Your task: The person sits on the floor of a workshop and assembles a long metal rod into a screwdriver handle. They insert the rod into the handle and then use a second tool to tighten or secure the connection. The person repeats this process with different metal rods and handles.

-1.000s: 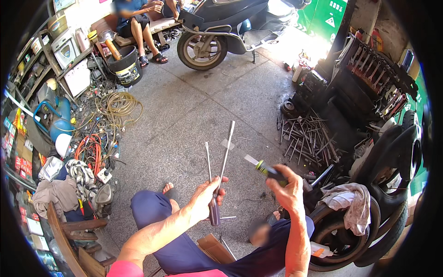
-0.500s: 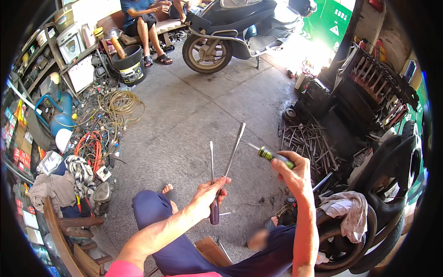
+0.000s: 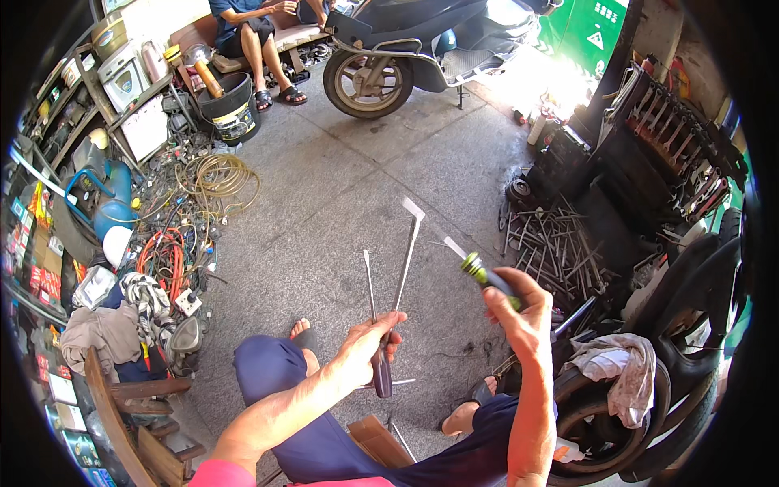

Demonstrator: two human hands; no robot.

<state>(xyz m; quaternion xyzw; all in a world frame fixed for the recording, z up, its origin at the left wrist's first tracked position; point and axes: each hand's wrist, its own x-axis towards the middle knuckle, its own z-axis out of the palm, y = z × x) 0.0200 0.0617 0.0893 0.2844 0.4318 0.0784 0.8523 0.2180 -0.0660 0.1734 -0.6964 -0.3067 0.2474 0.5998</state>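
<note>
My left hand point(image 3: 372, 345) is closed round two tools held upright side by side. One is a flat-blade screwdriver with a dark purple handle point(image 3: 382, 375), its thin shaft pointing up. Beside it, a longer metal rod point(image 3: 406, 264) rises with a flat, angled tip; its lower part is hidden by my hand. A thin silver bar point(image 3: 402, 381) shows behind the purple handle, and I cannot tell whether it belongs to the rod. My right hand point(image 3: 519, 308) grips a screwdriver with a green and dark handle point(image 3: 487, 278). Its blade tilts up to the left, near the rod but apart from it.
A motor scooter point(image 3: 406, 61) stands ahead, with a seated person point(image 3: 264, 40) and a black bucket point(image 3: 230, 109) left of it. Cables and hoses point(image 3: 217, 183) litter the left floor. At right are loose metal rods point(image 3: 556, 252), hanging wrenches point(image 3: 657, 118) and tyres point(image 3: 604, 422).
The right-hand screwdriver has tilted further upward and sits a little lower. The rod's tip in my left hand has turned, now showing its angled flat end. The view has shifted slightly.
</note>
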